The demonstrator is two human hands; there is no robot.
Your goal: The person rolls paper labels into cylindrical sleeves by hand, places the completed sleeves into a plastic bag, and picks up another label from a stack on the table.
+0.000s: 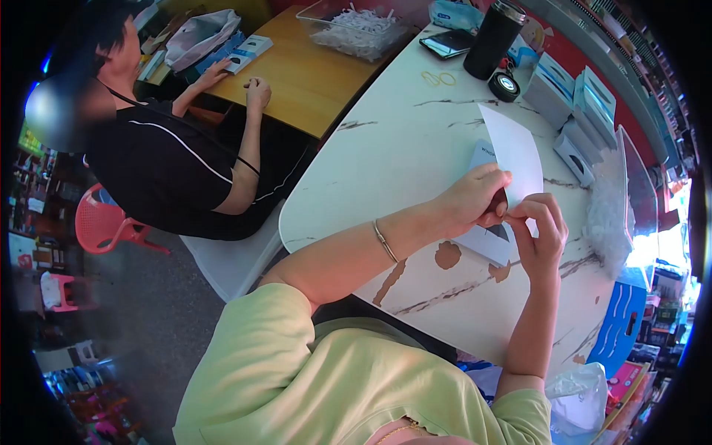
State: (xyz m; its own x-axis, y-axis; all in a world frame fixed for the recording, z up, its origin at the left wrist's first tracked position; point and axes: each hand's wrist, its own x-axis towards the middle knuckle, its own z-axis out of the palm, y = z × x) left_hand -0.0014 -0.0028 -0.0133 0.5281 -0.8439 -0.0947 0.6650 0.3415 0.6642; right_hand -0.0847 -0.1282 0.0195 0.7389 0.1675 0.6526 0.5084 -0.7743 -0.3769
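Observation:
A white sheet [515, 152] stands upright above the marble-patterned table [356, 178]. My left hand [482, 194] pinches its lower left edge, fingers closed. At the sheet's lower corner, close beside the left hand, my right hand [540, 222] has its thumb and index finger pressed together on it. Beneath both hands lies a white box [482, 242] with dark print, partly hidden by the sheet and my left hand.
Boxes [552, 89] are stacked at the right edge, near a black bottle [495, 41], a round black-rimmed item [504, 87] and a phone [449, 43]. A seated co-worker [163, 148] is at a wooden table [311, 81] bearing a clear bin [356, 37].

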